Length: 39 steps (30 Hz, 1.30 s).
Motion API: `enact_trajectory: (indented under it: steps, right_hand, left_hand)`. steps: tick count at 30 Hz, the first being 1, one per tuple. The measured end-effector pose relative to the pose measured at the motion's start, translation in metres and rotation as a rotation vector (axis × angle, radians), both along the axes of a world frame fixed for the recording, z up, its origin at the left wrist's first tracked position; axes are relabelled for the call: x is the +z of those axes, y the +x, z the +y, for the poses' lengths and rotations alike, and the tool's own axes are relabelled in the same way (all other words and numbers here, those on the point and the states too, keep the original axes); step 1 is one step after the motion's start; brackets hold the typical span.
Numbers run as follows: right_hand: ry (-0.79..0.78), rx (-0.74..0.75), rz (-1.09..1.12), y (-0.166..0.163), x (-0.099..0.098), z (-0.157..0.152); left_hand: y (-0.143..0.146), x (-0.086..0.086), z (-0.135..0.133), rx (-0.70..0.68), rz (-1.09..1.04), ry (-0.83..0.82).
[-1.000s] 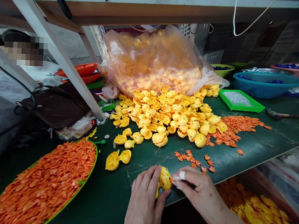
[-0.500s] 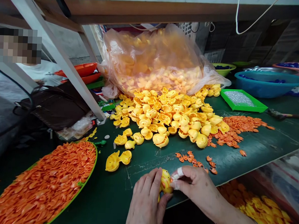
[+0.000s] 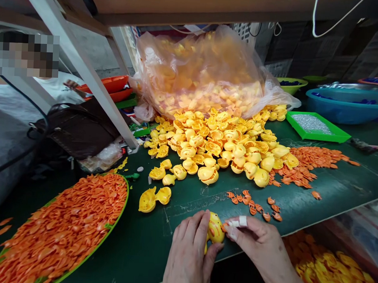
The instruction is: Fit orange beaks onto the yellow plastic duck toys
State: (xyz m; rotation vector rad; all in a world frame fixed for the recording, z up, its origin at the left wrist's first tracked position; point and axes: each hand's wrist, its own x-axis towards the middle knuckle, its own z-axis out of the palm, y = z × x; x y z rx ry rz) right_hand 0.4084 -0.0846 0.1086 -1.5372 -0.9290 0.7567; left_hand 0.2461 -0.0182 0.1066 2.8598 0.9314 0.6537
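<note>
My left hand (image 3: 188, 252) is closed round a small yellow duck shell (image 3: 215, 228) at the table's front edge. My right hand (image 3: 256, 241), with white tape on one finger, pinches something orange against the duck's front; I cannot make out what it is. A few loose orange beaks (image 3: 255, 203) lie just beyond my right hand. An open yellow duck half (image 3: 154, 198) lies to the upper left of my left hand. Behind them spreads a heap of yellow duck shells (image 3: 220, 147).
A green-rimmed tray (image 3: 118, 215) at the left holds many orange pieces. A clear bag of yellow shells (image 3: 201, 71) lies at the back. More orange beaks (image 3: 303, 163), a green tray (image 3: 315, 126) and a blue basin (image 3: 347, 104) are to the right. Another person sits far left.
Both hands stay together on the duck shell with only small finger shifts. The view has drifted slightly, so everything sits a little further right.
</note>
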Motion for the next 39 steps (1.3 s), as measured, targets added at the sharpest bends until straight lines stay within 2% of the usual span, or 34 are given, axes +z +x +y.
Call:
enact_trajectory:
  steps: [7, 16, 22, 27, 33, 39]
  right_hand:
    - [0.071, 0.088, -0.130, 0.004, -0.005, -0.006]
    - [-0.066, 0.030, 0.257, -0.002, -0.008, 0.004]
    - [-0.065, 0.088, 0.099, 0.003, 0.000, 0.008]
    - [-0.086, 0.114, -0.005, 0.010, -0.001, 0.005]
    - [-0.094, 0.060, 0.118, 0.010, -0.001, 0.002]
    - [-0.026, 0.011, 0.205, 0.007, -0.002, 0.000]
  left_hand:
    - [0.002, 0.003, 0.000, -0.011, 0.014, 0.024]
    - [0.000, -0.002, -0.002, 0.008, 0.008, -0.030]
    - [0.001, 0.000, -0.001, 0.013, -0.006, -0.049]
    - [0.000, 0.000, 0.000, 0.004, -0.005, -0.015]
    - [0.000, 0.000, 0.000, 0.003, 0.022, 0.003]
    - [0.001, -0.004, -0.005, 0.159, -0.102, 0.082]
